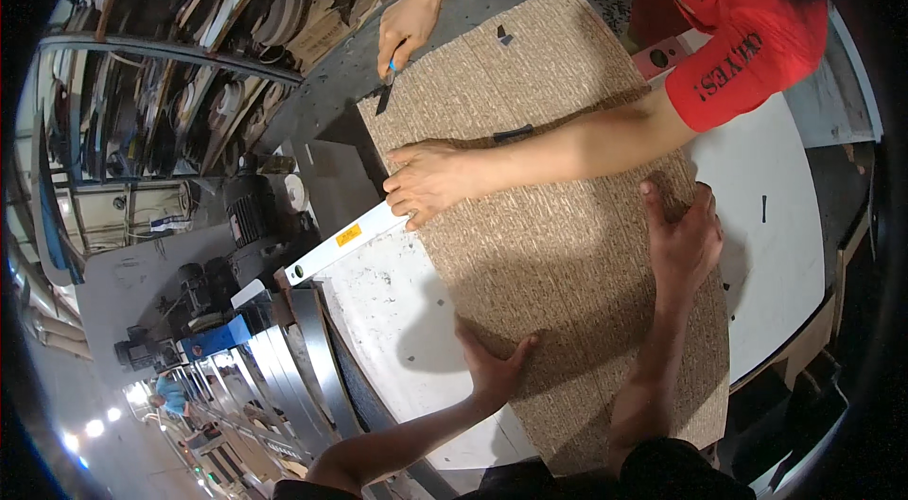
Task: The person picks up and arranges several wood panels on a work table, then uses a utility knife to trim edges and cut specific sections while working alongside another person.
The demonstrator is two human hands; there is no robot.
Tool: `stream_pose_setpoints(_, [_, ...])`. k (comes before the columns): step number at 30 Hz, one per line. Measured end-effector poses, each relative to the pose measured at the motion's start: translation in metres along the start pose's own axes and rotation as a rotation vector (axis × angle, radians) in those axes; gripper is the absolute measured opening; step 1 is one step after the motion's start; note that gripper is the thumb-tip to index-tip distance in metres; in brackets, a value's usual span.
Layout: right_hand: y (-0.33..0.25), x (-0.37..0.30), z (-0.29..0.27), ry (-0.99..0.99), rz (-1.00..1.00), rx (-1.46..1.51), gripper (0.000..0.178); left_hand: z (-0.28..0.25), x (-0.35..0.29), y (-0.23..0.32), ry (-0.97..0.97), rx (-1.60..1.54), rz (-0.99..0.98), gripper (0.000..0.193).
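Note:
A brown, streaky-textured sheet point(558, 259) lies across a white tabletop and reaches far over it. At its left edge, my left hand point(490, 369) holds on, with the thumb on top and the other fingers along the edge. My right hand point(683, 240) grips the right edge, its thumb on the surface and its fingers curled at the side. A co-worker's hand point(409, 29) holds a cutter knife point(385, 95) with a dark blade at the far left corner. The co-worker's other hand point(430, 180) presses the left edge, over a white spirit level point(350, 240) partly hidden under the sheet.
The white tabletop point(771, 245) shows on both sides of the sheet. A co-worker in a red shirt point(747, 46) leans over the far right. Dark scraps point(504, 36) lie on the sheet. Racks of coiled strips point(161, 112) and a machine with motors point(251, 211) stand left.

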State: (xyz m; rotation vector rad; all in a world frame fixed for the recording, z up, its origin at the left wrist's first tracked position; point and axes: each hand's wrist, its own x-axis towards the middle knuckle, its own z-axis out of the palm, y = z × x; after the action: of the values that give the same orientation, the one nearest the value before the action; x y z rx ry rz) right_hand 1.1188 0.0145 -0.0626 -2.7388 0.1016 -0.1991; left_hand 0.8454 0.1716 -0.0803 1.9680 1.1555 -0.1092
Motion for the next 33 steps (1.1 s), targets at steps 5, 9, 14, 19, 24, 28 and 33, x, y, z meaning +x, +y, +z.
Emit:
stream_pose_setpoints(5, [0.001, -0.003, 0.005, 0.015, -0.018, 0.017, 0.074, 0.001, -0.002, -0.004, 0.015, 0.013, -0.051, 0.138])
stream_pose_setpoints(9, [-0.034, 0.009, -0.028, 0.069, -0.055, 0.044, 0.075, 0.001, -0.002, 0.004, -0.022, -0.027, -0.026, 0.138])
stream_pose_setpoints(14, [-0.016, -0.006, 0.021, 0.005, -0.064, 0.132, 0.077, -0.012, -0.002, -0.014, 0.103, 0.027, -0.001, 0.136])
stream_pose_setpoints(19, [0.003, -0.001, -0.001, 0.051, -0.036, 0.02, 0.078, 0.006, -0.003, -0.007, 0.014, 0.034, 0.011, 0.135])
stream_pose_setpoints(24, [0.002, -0.001, 0.0, 0.023, -0.022, 0.026, 0.078, 0.004, -0.004, -0.004, 0.011, -0.002, -0.026, 0.136])
stream_pose_setpoints(28, [0.0, -0.001, 0.0, -0.007, -0.012, 0.036, 0.078, 0.004, -0.004, -0.005, 0.026, 0.0, -0.035, 0.136])
stream_pose_setpoints(33, [0.002, -0.001, 0.001, 0.003, -0.004, 0.022, 0.081, 0.002, 0.0, 0.0, 0.044, -0.066, 0.069, 0.135])
